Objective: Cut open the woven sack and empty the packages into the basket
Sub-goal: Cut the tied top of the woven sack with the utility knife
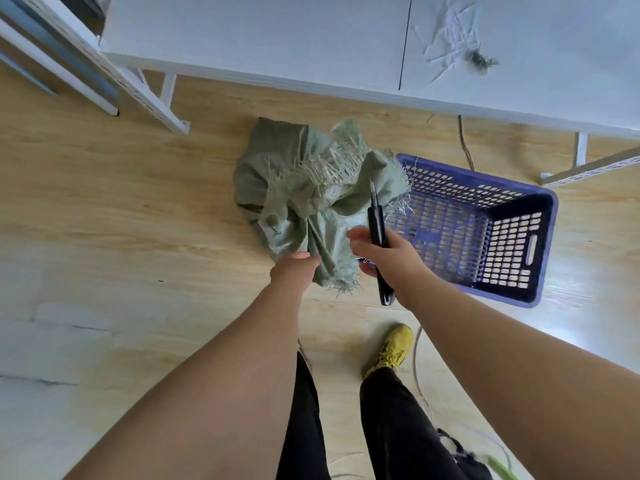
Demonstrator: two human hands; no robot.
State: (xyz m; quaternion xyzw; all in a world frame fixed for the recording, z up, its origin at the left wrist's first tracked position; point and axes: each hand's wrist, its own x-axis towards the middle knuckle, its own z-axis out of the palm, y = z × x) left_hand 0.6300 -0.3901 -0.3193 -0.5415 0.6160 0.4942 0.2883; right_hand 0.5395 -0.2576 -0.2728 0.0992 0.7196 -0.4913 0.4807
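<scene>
A crumpled green woven sack (311, 188) with frayed edges lies on the wooden floor, its right side draped over the left rim of a blue plastic basket (485, 230). My left hand (294, 271) grips the sack's near bunched end. My right hand (388, 258) holds a black utility knife (377, 226), blade out and pointing away from me over the sack. The basket's inside looks bare; no packages show.
A white table (277, 46) stands beyond the sack, with loose white strands and a dark tuft (479, 58) on top. White shelf frames (104, 74) stand at the left. A cable (465, 143) runs behind the basket. My legs and yellow shoe (394, 348) are below.
</scene>
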